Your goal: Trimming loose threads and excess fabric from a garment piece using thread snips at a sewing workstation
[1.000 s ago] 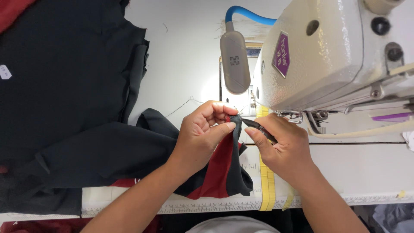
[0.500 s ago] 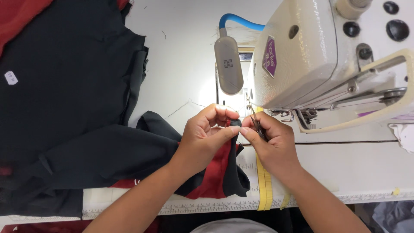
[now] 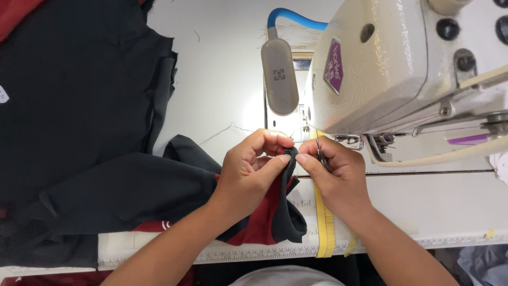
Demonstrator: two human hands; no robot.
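My left hand (image 3: 251, 169) pinches the edge of a black and red garment piece (image 3: 264, 217) just in front of the sewing machine's needle area. My right hand (image 3: 336, 175) touches the same fabric edge with thumb and forefinger and holds small metal thread snips (image 3: 320, 154), whose blades point up toward the needle. The two hands meet at the fabric's top corner. The rest of the garment (image 3: 121, 196) trails left across the white table (image 3: 211, 79).
A cream industrial sewing machine (image 3: 402, 69) fills the upper right, with a grey lamp on a blue gooseneck (image 3: 280, 74) beside it. A pile of black fabric (image 3: 74, 100) covers the left. A yellow tape measure (image 3: 324, 222) runs to the table's front edge.
My right hand has turned the snips from pointing sideways to upright and closed in on the fabric edge beside my left hand. The view has shifted slightly left.
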